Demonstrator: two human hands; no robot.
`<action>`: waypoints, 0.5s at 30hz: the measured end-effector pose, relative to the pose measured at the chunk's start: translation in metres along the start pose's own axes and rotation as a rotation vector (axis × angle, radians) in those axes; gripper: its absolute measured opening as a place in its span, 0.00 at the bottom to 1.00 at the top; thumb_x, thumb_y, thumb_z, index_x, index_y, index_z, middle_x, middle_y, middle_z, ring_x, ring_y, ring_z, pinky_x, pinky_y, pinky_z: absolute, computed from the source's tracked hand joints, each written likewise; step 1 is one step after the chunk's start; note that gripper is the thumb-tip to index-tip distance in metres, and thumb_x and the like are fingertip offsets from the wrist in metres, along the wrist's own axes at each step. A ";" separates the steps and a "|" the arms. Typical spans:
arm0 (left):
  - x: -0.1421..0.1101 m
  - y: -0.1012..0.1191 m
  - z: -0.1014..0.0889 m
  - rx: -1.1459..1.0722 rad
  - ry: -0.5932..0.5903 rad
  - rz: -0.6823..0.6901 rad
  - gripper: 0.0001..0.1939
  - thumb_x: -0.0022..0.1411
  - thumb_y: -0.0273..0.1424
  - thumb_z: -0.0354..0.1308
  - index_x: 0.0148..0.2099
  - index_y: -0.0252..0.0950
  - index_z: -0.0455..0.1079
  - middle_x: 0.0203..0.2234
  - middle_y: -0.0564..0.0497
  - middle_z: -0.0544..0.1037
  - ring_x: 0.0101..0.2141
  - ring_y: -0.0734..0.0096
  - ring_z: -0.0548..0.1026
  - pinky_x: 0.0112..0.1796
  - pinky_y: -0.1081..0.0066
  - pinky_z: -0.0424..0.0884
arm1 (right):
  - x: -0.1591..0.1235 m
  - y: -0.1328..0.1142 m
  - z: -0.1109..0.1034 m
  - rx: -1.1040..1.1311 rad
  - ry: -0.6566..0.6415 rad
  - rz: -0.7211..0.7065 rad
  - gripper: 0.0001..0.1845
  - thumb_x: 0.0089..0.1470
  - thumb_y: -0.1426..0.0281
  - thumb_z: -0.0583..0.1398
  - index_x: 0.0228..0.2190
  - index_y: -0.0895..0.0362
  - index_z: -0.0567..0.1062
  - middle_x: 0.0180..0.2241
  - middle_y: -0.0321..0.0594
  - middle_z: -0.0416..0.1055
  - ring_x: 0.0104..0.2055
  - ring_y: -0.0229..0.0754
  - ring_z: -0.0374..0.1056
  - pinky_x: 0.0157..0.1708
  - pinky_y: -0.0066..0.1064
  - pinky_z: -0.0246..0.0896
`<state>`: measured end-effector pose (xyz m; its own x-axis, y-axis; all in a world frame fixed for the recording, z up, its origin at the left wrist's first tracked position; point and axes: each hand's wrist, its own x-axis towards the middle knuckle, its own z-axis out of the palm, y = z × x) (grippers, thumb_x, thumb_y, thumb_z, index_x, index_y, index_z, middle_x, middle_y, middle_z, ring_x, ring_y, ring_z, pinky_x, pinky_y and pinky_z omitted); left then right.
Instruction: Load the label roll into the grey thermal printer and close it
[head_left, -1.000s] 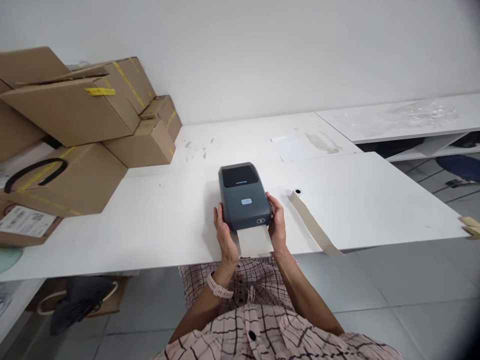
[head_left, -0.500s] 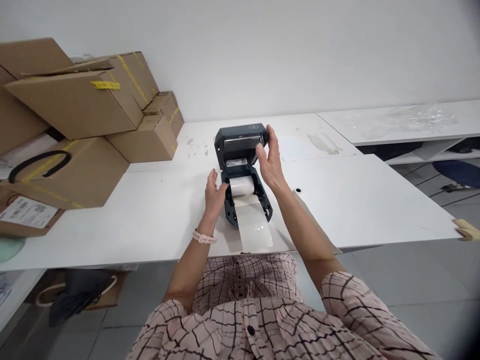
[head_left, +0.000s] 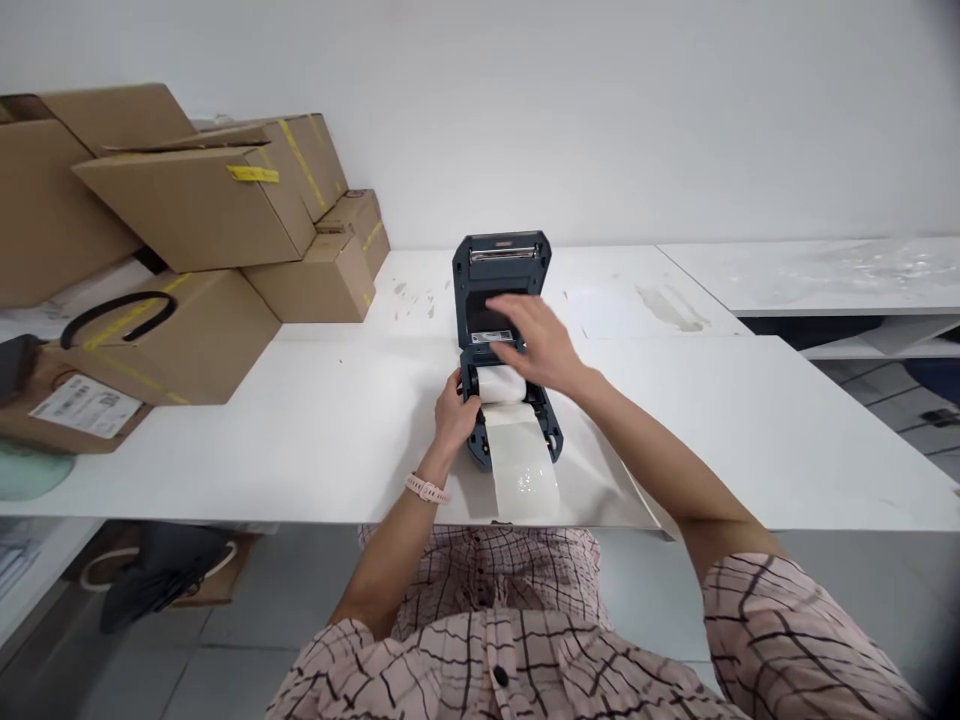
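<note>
Opened label printer (head_left: 480, 355), standing on the desk (head_left: 352, 430) near its front edge, before the person. The lid (head_left: 501, 277) — closed one second earlier — is now tipped well back; the right hand (head_left: 544, 345), half a second ago at the lid's edge, has come lower. The interior is thus laid bare and within reach. Right fingers spread, thumb apart, in front of the lid; blurred, so contact cannot be told. Left hand (head_left: 454, 415) holding the printer's left wall, thumb over the rim, fingers outside. Contents of the printer: a white roll (head_left: 501, 384) lies crosswise in the base — its strip (head_left: 523, 465) runs out over the front toward the desk edge. Left: stacked cartons (head_left: 187, 215), several with yellow tape, contents hidden.
</note>
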<state>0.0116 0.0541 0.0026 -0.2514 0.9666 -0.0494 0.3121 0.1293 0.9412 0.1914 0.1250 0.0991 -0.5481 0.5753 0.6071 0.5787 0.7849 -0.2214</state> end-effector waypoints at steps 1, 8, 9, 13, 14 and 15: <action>0.000 0.000 0.000 0.004 0.008 0.002 0.37 0.55 0.26 0.58 0.69 0.38 0.64 0.62 0.43 0.76 0.60 0.52 0.74 0.61 0.55 0.68 | -0.008 -0.005 0.004 0.000 -0.133 -0.008 0.29 0.65 0.60 0.56 0.64 0.56 0.64 0.62 0.54 0.69 0.63 0.60 0.65 0.59 0.52 0.64; 0.001 0.007 -0.003 0.172 -0.018 0.045 0.36 0.54 0.24 0.57 0.67 0.38 0.66 0.57 0.42 0.79 0.57 0.48 0.76 0.59 0.52 0.70 | -0.007 0.006 0.043 -0.049 -0.861 0.099 0.57 0.51 0.66 0.66 0.74 0.58 0.45 0.67 0.63 0.62 0.63 0.72 0.67 0.57 0.59 0.64; 0.001 0.008 -0.004 0.200 -0.029 0.054 0.36 0.54 0.23 0.56 0.66 0.38 0.66 0.56 0.42 0.80 0.56 0.47 0.76 0.58 0.51 0.70 | -0.004 0.007 0.045 -0.041 -0.871 0.100 0.59 0.50 0.67 0.66 0.74 0.56 0.44 0.68 0.62 0.61 0.62 0.73 0.67 0.56 0.59 0.64; 0.001 0.009 -0.005 0.178 -0.040 0.073 0.37 0.54 0.23 0.55 0.67 0.39 0.66 0.56 0.42 0.80 0.56 0.46 0.77 0.58 0.49 0.70 | 0.002 0.007 0.026 0.118 -0.888 0.101 0.63 0.46 0.68 0.68 0.74 0.51 0.42 0.72 0.56 0.54 0.66 0.70 0.63 0.58 0.56 0.65; 0.001 0.008 -0.005 0.160 -0.038 0.073 0.37 0.54 0.23 0.55 0.67 0.39 0.66 0.56 0.43 0.80 0.56 0.46 0.76 0.58 0.49 0.70 | 0.001 0.007 0.014 0.195 -0.878 0.088 0.63 0.46 0.67 0.69 0.74 0.50 0.42 0.73 0.54 0.53 0.68 0.68 0.62 0.59 0.55 0.65; 0.001 0.007 -0.004 0.146 -0.035 0.069 0.37 0.54 0.24 0.56 0.67 0.40 0.66 0.57 0.43 0.79 0.57 0.45 0.76 0.58 0.48 0.70 | -0.001 0.007 0.000 0.276 -0.853 0.067 0.63 0.46 0.67 0.69 0.74 0.50 0.43 0.73 0.52 0.52 0.69 0.66 0.60 0.61 0.53 0.65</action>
<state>0.0092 0.0553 0.0104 -0.1939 0.9810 -0.0004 0.4581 0.0909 0.8842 0.1959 0.1303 0.0965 -0.8443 0.5106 -0.1624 0.5200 0.7078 -0.4781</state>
